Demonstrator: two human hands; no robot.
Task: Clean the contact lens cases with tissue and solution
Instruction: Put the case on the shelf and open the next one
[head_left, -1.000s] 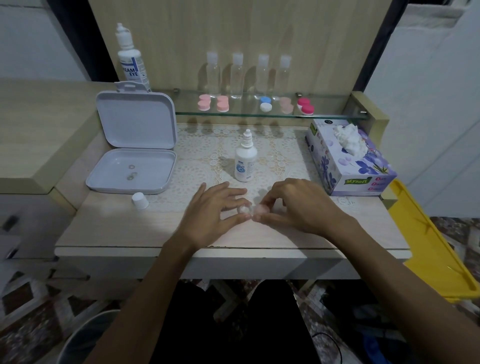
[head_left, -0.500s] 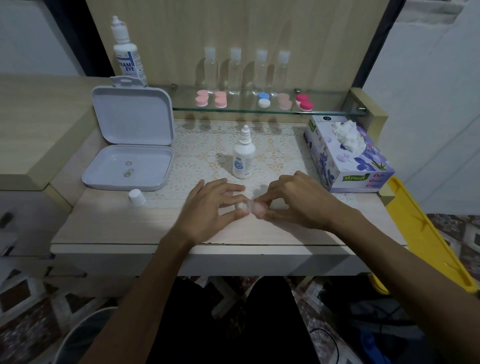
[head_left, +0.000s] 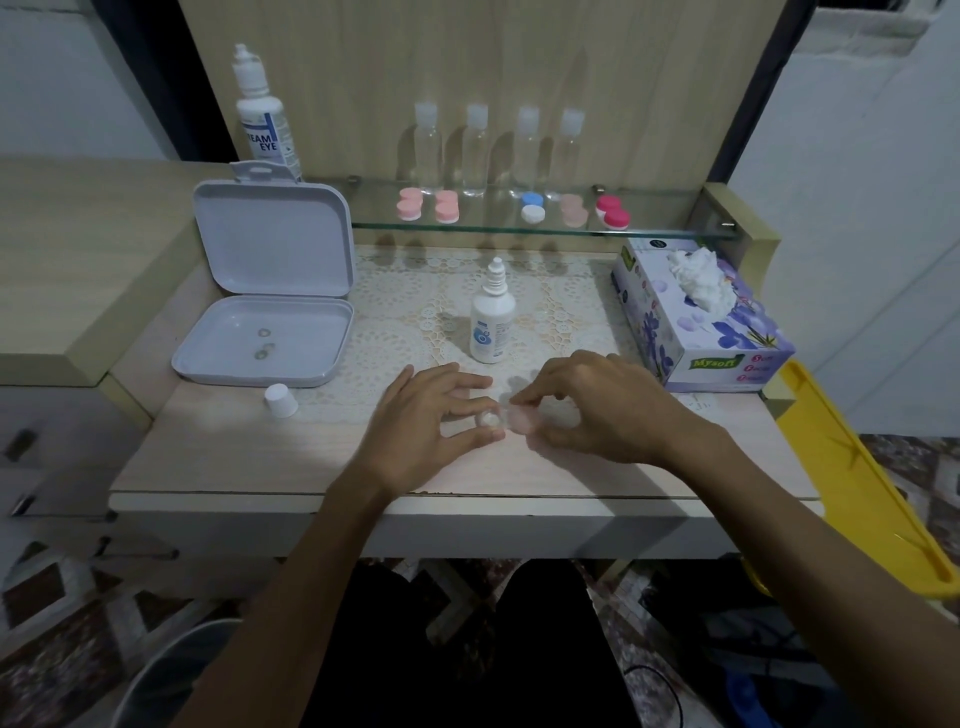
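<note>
White lace mat (head_left: 400, 332); purple flowered tissue box (head_left: 696, 322); grey open case (head_left: 265, 306); pale wood bench (head_left: 311, 457); pink, blue, red lens cases (head_left: 448, 207); yellow bin (head_left: 872, 493).

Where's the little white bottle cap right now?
In the head view, the white cap stands on the desk's left side, just in front of the open white case, left of the left hand.

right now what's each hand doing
Left hand: fingers pinch the white end of the contact lens case.
Right hand: fingers pinch its pale pink end.
</note>
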